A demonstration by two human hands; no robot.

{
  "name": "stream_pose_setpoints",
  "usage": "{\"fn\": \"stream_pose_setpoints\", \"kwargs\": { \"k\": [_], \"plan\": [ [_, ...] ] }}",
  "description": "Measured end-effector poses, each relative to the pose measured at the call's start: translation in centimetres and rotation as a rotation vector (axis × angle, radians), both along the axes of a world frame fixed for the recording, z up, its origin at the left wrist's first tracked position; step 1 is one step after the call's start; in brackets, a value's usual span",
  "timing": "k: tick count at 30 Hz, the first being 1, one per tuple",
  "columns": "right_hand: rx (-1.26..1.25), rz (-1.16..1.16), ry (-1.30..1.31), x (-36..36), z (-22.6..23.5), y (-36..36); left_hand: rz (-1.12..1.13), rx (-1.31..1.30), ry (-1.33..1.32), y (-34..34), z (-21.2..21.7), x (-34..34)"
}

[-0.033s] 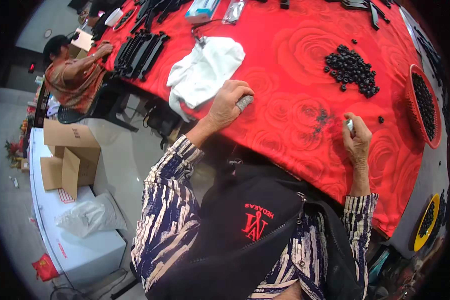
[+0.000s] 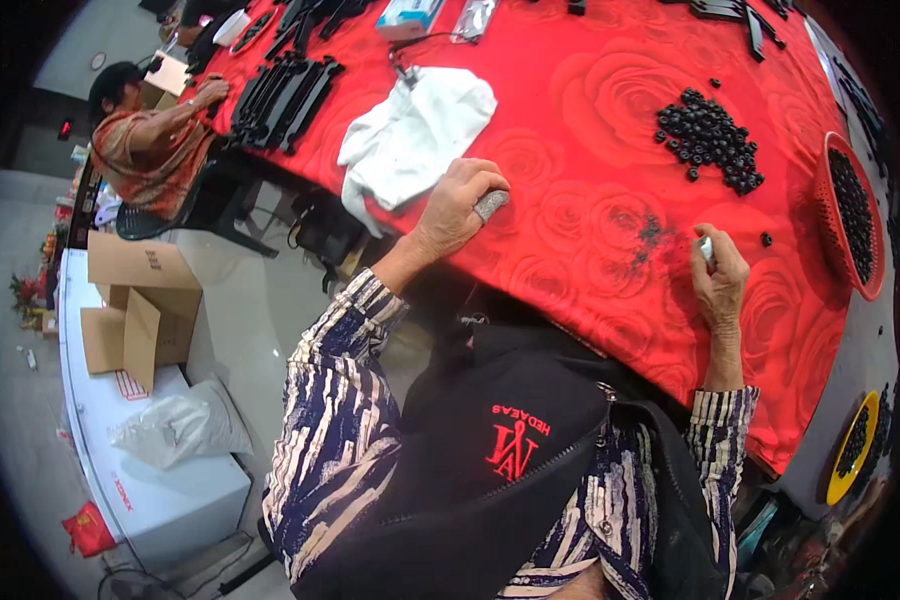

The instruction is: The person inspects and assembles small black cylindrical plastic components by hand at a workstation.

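At the near edge of the red rose-patterned tablecloth (image 2: 570, 150), my left hand (image 2: 458, 208) is closed, fingers curled. A grey covering or piece shows at its thumb; whatever the fingers hold is hidden. It is beside a crumpled white cloth (image 2: 415, 130). Farther right, my right hand (image 2: 720, 278) is also closed over the tablecloth, with a small pale greenish-white piece (image 2: 707, 248) at its fingertips that I cannot identify. Dark crumbs (image 2: 652, 235) lie scattered just left of it. Beyond it sits a heap of small black ring-like parts (image 2: 705, 138), with one loose part (image 2: 766, 239) nearby.
At the right stand a red basket (image 2: 830, 215) and a yellow bowl (image 2: 838, 488) of black parts. Long black pieces (image 2: 288, 100) lie stacked far left, near a seated person (image 2: 155, 145). A blue-and-white box (image 2: 408, 18) is at the back. Cardboard boxes (image 2: 175, 310) stand left.
The table and the things on it appear slightly farther right in the view. Both hands keep the same closed pose.
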State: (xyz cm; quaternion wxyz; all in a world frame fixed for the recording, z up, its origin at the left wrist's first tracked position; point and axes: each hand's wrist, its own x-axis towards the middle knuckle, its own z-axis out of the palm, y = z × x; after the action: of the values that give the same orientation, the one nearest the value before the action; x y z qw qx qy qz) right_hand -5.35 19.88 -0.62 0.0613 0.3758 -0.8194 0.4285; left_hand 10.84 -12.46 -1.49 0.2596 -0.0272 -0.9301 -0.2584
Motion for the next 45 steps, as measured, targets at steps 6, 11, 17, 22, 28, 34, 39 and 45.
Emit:
{"fn": "stream_pose_setpoints", "kwargs": {
  "k": [6,11,17,22,28,34,39,45],
  "plan": [
    [0.013,-0.045,0.085,-0.1,-0.3,-0.2,-0.01,-0.117,0.038,-0.5,-0.1,4.0],
    [0.038,-0.073,0.128,-0.4,-0.8,0.1,0.042,-0.29,0.08,-1.5,-1.3,7.9],
    [0.052,-0.065,0.165,-0.5,-1.0,-0.2,0.231,-0.399,0.106,-2.6,-4.7,12.5],
    [0.035,-0.079,0.204,-0.4,-0.7,-0.1,0.242,-0.271,0.095,0.0,-5.4,13.6],
    [0.071,-0.092,0.117,-0.2,-0.5,-0.2,0.112,-0.081,0.323,6.0,1.5,10.2],
    [0.044,-0.069,0.13,0.4,0.0,-1.2,0.088,0.34,1.113,13.6,10.6,6.8],
    [0.042,-0.079,0.112,0.2,0.1,-0.2,-0.314,0.631,1.058,13.9,15.6,7.5],
    [0.032,-0.066,0.099,0.5,-0.2,-1.1,-0.72,0.898,0.523,12.6,18.8,12.8]
  ]
}}
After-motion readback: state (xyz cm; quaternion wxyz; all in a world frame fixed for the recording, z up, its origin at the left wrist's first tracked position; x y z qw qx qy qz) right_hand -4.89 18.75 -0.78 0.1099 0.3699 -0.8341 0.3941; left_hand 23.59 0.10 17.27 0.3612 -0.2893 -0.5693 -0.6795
